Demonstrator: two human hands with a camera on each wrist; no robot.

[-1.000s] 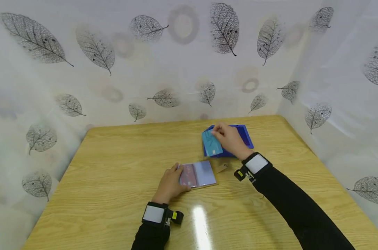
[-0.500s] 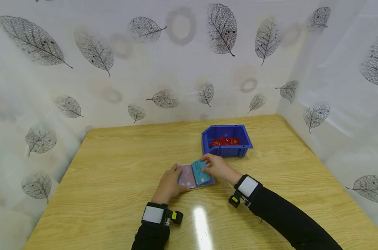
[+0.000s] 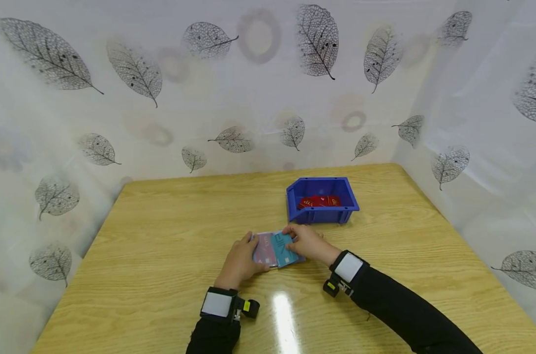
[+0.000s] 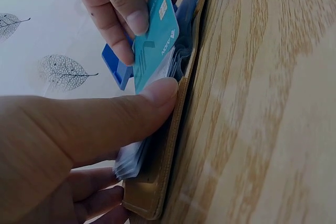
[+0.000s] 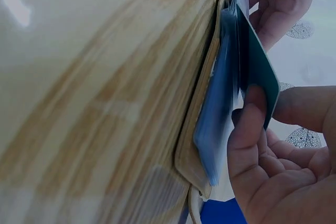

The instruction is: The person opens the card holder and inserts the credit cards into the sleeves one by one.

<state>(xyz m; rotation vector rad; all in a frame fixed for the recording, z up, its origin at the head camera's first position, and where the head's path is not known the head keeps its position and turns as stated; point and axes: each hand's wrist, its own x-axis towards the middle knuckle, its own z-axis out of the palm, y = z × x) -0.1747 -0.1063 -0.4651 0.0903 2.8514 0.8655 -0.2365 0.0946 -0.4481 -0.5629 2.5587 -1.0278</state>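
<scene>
A tan card holder (image 4: 149,192) lies open on the table, its clear plastic sleeves (image 5: 215,114) fanned up. My left hand (image 3: 240,258) grips its left side, the thumb pressing the sleeves in the left wrist view. A pink card (image 3: 264,250) shows on the left page. My right hand (image 3: 310,242) pinches a teal card (image 3: 282,246) between thumb and fingers, over the right page. In the right wrist view that card stands tilted beside the sleeves. Whether its lower edge is inside a sleeve, I cannot tell.
A blue bin (image 3: 325,215) with red cards (image 3: 319,201) inside stands just behind the card holder. The wooden table (image 3: 175,221) meets a leaf-patterned white sheet (image 3: 250,93) at the back and sides.
My right hand has brought the teal card from above the blue bin down and left to the card holder, then slightly lower. My left hand has stayed in place.
</scene>
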